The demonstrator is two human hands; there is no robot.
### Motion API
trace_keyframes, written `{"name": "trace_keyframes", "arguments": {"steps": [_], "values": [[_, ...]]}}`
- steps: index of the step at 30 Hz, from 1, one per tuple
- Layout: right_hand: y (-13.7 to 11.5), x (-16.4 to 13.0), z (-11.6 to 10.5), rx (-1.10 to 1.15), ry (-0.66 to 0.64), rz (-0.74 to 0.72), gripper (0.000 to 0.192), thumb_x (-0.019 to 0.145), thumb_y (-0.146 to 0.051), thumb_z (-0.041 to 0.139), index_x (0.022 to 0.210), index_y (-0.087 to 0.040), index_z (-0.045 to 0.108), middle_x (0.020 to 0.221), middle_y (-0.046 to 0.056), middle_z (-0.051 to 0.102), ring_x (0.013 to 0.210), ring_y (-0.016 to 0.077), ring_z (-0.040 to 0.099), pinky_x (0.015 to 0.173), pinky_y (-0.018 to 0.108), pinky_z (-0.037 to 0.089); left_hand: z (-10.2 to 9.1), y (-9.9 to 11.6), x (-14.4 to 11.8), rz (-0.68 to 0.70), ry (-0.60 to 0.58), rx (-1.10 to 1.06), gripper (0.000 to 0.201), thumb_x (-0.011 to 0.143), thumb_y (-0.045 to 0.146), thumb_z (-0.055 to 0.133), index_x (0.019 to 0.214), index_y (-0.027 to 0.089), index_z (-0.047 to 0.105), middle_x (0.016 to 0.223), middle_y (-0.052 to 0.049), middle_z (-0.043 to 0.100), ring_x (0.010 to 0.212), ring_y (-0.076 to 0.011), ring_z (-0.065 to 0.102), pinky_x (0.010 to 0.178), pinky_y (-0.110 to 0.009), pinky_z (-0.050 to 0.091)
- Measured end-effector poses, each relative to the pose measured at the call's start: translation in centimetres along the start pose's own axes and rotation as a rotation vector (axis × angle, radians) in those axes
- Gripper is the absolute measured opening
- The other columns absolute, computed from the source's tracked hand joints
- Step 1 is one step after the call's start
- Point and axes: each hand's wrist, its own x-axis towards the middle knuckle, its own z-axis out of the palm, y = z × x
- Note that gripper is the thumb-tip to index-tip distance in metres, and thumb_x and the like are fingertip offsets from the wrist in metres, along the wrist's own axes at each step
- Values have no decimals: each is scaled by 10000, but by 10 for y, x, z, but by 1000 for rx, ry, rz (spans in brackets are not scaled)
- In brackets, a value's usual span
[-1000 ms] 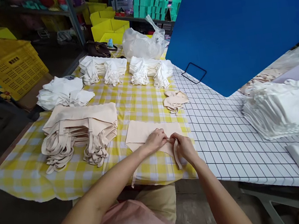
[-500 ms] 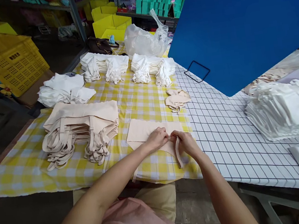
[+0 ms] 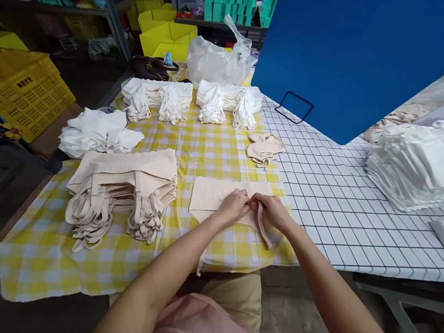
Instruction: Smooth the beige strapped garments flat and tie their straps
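The top [image 3: 209, 193] lies flat on the yellow checked cloth [image 3: 208, 157], right in front of the person, its wide band away from the body and its narrower part toward it. It looks light and soft, a thin beige knit that should bend, crease and stretch easily rather than break; nothing about it seems fragile. The strap [image 3: 263, 229] is a narrow, limp strip, likely to twist or slide if held loosely, so the best hold is a fingertip pinch close to where it meets the body. The right hand [image 3: 273, 210] pinches it near that upper end, the rest drooping onto the cloth. The left hand [image 3: 234, 205] rests over the top with fingers curled inward, their tips almost meeting the right ones; whether they grip the strap or only fabric, I cannot tell. For lifting the whole piece, the wide band offers the steadier hold, taken at both ends, since a single corner would probably let it sag and fold.
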Motion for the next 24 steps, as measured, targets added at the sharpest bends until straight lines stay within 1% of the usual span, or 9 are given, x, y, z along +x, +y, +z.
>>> {"name": "trace_keyframes", "arguments": {"steps": [3, 5, 8, 11, 13, 17, 20, 22, 24], "values": [[-1, -3, 8, 16, 51, 21, 154, 718, -205, 412, 687, -191, 562, 595, -5, 582, 547, 132, 490, 566, 241, 366, 3, -1, 0, 0, 14, 0, 183, 843, 212, 495, 788, 148, 657, 841, -47, 576, 839, -175, 515, 732, -265, 434], [-1, -8, 13, 118, 126, 88, 143, 737, -265, 448, 699, -188, 564, 614, 2, 589, 579, 143, 506, 588, 254, 384, 4, -2, 0, 6, 16, -6, 181, 846, 213, 499, 800, 157, 665, 837, -42, 576, 839, -171, 511, 743, -263, 433], [-3, -21, 14, 520, 176, 287, 175, 721, -355, 532, 770, -189, 556, 628, 6, 596, 598, 158, 540, 601, 281, 420, 3, -3, -4, 19, 17, -17, 174, 847, 216, 513, 831, 176, 681, 846, -37, 576, 858, -169, 502, 764, -259, 430], [-7, -40, 6, 907, 80, 464, 310, 681, -384, 602, 922, -202, 532, 677, 10, 625, 622, 174, 584, 627, 314, 453, -3, -2, -15, 72, 9, 16, 172, 842, 207, 517, 886, 196, 683, 909, -39, 566, 896, -174, 489, 792, -271, 422], [-11, -57, -2, 1007, 40, 513, 363, 670, -397, 623, 965, -206, 529, 672, 7, 621, 648, 186, 593, 655, 329, 457, -8, 0, -25, 117, -11, 81, 174, 834, 221, 525, 934, 210, 667, 987, -44, 550, 940, -188, 477, 811, -295, 417], [-16, -92, -11, 947, 75, 513, 349, 716, -460, 608, 952, -209, 559, 592, -18, 552, 658, 182, 562, 661, 312, 441, -11, 5, -43, 131, -35, 185, 294, 828, 247, 535, 1120, 222, 571, 1178, -66, 494, 1086, -219, 428, 875, -343, 399], [-15, -116, -6, 827, 98, 509, 341, 729, -491, 609, 918, -208, 579, 587, -17, 545, 666, 176, 558, 700, 309, 450, -8, 8, -48, 116, -31, 210, 340, 840, 251, 519, 1178, 213, 527, 1223, -75, 485, 1139, -228, 409, 928, -365, 376], [-13, -130, 0, 749, 104, 509, 362, 725, -500, 615, 935, -207, 578, 658, 11, 596, 728, 194, 587, 759, 331, 459, -6, 9, -48, 96, -33, 203, 361, 839, 252, 516, 1197, 207, 513, 1251, -83, 476, 1167, -241, 400, 950, -386, 367], [-14, -141, 6, 642, 139, 503, 399, 710, -504, 627, 975, -209, 576, 863, 71, 650, 845, 227, 604, 801, 350, 460, -7, 7, -48, 95, -60, 160, 403, 830, 269, 529, 1225, 201, 494, 1291, -92, 455, 1210, -250, 378, 984, -400, 348]]}}
